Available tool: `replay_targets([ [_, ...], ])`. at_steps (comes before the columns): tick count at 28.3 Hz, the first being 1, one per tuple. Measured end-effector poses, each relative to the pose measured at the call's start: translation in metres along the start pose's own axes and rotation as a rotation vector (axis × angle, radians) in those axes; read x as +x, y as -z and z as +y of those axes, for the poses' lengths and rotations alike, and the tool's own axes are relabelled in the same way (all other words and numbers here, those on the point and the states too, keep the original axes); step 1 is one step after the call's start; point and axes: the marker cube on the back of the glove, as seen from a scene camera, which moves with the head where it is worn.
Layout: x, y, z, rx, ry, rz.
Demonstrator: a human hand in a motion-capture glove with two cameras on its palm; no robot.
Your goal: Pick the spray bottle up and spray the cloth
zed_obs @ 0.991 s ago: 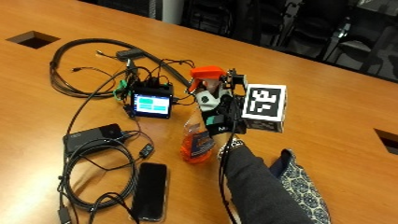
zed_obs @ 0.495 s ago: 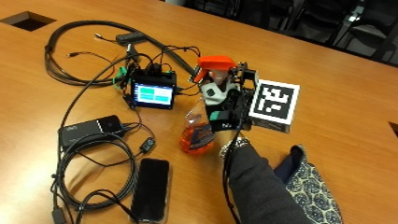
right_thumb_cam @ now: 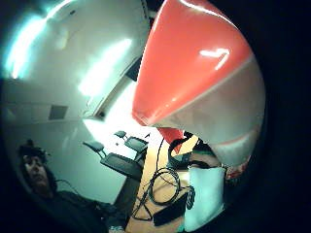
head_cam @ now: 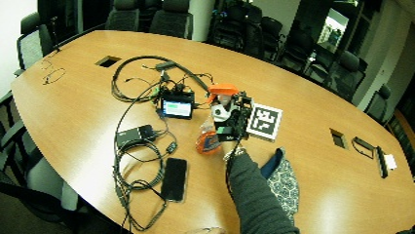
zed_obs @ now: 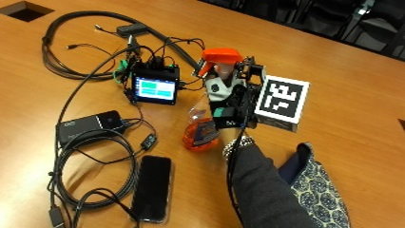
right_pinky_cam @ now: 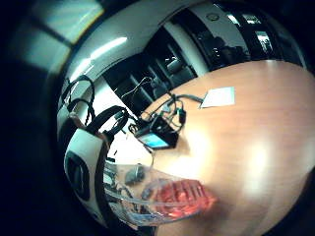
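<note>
The gloved right hand point(zed_obs: 231, 102) grips the spray bottle point(zed_obs: 204, 118) by its thin neck, probably best since the clear body looks slippery and light.

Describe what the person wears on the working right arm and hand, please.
The right hand wears a black glove carrying a black frame with white plastic parts. A silver bracelet or watch band circles the wrist. The arm is covered by a dark grey sleeve.
</note>
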Motion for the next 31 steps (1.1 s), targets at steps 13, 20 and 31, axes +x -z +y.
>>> replay_targets([
  [13,0.038,-0.018,0.035,-0.035,-0.116,0.062],
  [20,0.049,-0.022,0.079,-0.181,-0.247,0.126],
  [31,0.027,-0.031,0.088,-0.434,-0.242,0.243],
])
